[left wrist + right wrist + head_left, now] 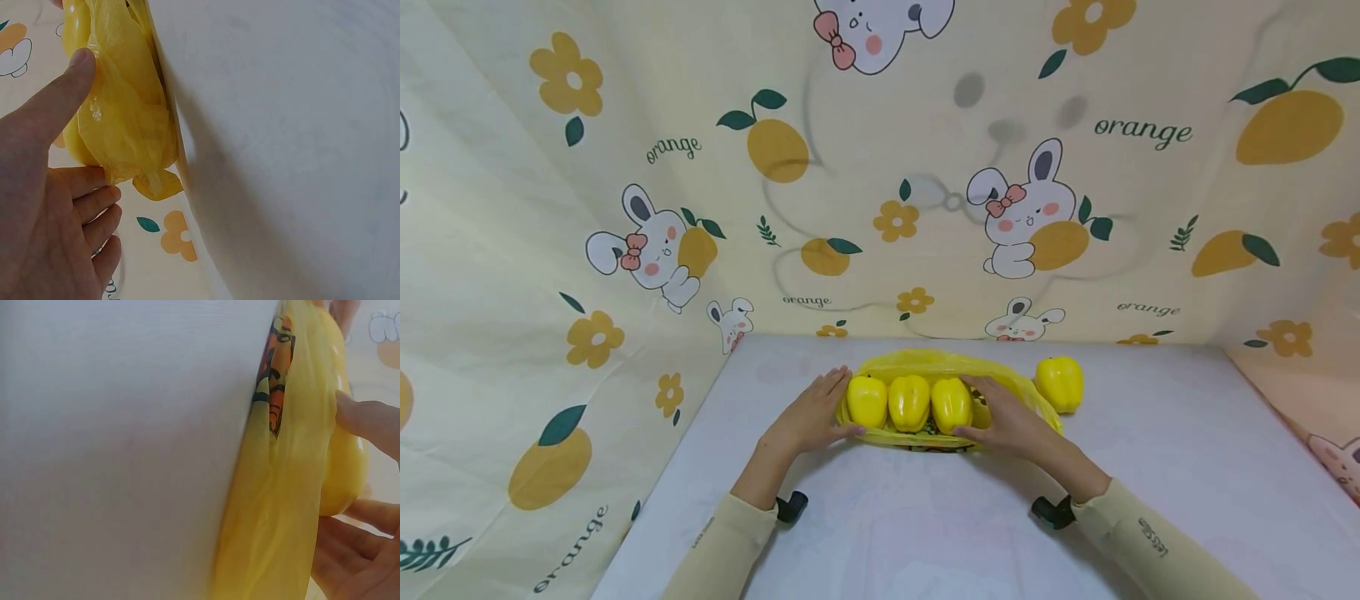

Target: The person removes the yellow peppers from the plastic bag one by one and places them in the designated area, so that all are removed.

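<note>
Three yellow bell peppers stand in a row on a yellow plastic bag with a printed pattern. My right hand holds the rightmost pepper, thumb at its front and fingers behind. In the right wrist view, the thumb touches that pepper above the bag's edge. At the row's other end, my left hand rests against the bag beside the left pepper. Its thumb lies extended on the bag in the left wrist view. The middle pepper stands between them.
Another yellow bell pepper stands on the white tabletop, just right of the bag. A printed cloth with rabbits and oranges hangs behind the table and along its sides. Dark wrist cameras sit at both cuffs.
</note>
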### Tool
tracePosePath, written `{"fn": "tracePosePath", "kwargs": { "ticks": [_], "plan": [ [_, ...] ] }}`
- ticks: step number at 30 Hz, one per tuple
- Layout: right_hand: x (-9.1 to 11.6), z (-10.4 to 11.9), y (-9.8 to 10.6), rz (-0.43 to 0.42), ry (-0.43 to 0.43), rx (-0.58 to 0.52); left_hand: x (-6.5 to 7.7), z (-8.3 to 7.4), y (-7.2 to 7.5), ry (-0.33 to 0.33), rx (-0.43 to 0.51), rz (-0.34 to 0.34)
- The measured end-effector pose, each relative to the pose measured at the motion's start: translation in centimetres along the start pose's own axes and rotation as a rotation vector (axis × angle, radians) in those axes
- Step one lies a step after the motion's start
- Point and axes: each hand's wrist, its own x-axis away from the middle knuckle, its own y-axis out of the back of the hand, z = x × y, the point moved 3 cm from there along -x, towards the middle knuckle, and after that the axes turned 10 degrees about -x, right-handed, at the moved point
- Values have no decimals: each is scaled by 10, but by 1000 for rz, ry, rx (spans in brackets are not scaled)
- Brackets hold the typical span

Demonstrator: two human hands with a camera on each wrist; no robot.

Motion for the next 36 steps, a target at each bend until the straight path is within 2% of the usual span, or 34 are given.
{"fn": "tracePosePath", "kwargs": {
  "ticks": [14, 21, 29, 36],
  "plan": [
    [4, 6, 13, -45, 29, 16, -2, 2, 1, 2, 0, 13],
    [8, 8, 20, -59, 40, -20, 0, 0, 1, 0, 12, 8],
    [14, 11, 30, -111, 127, -29, 0, -1, 2, 8, 20, 11],
    [19, 10, 41, -126, 130, -35, 0, 0, 2, 3, 15, 12]
  ]
}}
